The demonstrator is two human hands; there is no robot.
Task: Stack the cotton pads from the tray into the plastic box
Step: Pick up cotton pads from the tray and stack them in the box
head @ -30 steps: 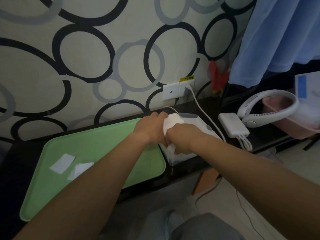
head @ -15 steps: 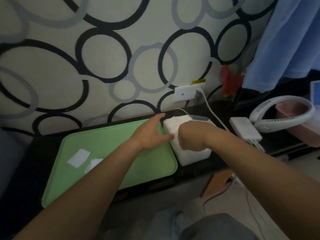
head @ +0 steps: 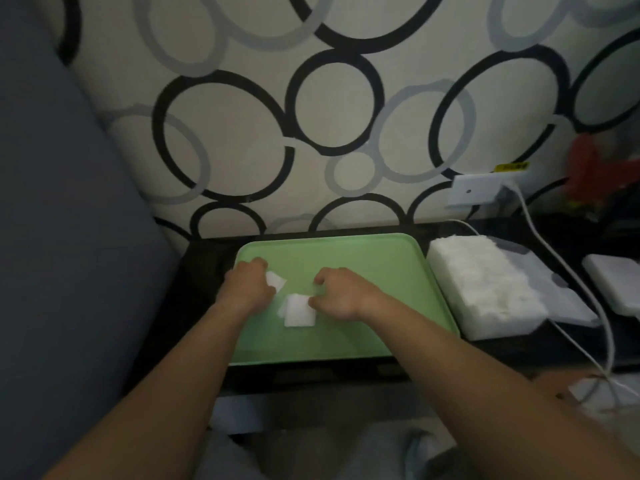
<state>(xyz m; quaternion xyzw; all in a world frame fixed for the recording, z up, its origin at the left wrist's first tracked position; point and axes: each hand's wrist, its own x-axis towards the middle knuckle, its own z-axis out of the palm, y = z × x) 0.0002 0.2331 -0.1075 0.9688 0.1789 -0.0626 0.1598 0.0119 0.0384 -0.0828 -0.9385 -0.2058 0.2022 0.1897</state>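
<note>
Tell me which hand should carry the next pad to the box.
Right. The right hand touches the near pad, and the box sits on its side of the tray. The left hand is at the other pad, farther from the box.

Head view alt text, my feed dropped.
Both hands are over the green tray: left hand touching the far cotton pad, right hand at the near cotton pad. The plastic box, full of pads, stands right of it.

Bare green tray floor toward the heaped plastic box; white cable apparently just behind it.
</note>
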